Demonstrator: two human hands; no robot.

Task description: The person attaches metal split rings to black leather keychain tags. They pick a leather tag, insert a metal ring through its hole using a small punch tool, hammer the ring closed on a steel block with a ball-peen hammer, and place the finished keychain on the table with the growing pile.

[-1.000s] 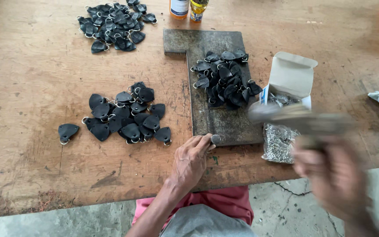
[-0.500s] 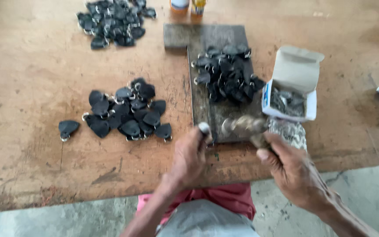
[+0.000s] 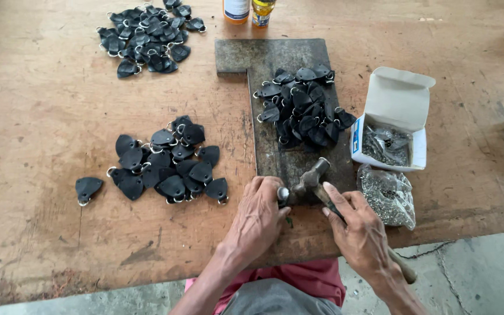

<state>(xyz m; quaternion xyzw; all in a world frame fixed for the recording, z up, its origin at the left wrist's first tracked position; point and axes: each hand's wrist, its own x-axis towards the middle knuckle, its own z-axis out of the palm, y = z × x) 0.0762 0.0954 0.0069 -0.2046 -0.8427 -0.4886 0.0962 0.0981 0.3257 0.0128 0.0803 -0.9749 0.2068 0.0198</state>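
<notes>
My right hand (image 3: 361, 233) grips the wooden handle of a hammer (image 3: 314, 175), whose metal head rests low over the near end of a dark metal plate (image 3: 291, 160). My left hand (image 3: 258, 219) pinches a small black piece with a metal ring (image 3: 283, 194) on that plate, right beside the hammer head. A heap of black leather tabs with rings (image 3: 303, 108) lies farther up the plate. Another heap of black tabs (image 3: 167, 160) sits on the wooden table (image 3: 42, 116) to the left of my left hand.
A third heap of black tabs (image 3: 147, 35) lies at the far left. An open white box of small metal parts (image 3: 391, 125) and a clear bag of the same (image 3: 387, 195) sit right of the plate. Two bottles (image 3: 249, 10) stand at the far edge.
The hammer was raised and blurred at the right a second ago; it has come down onto the plate beside my left hand. My left hand has stayed put on the small piece.
</notes>
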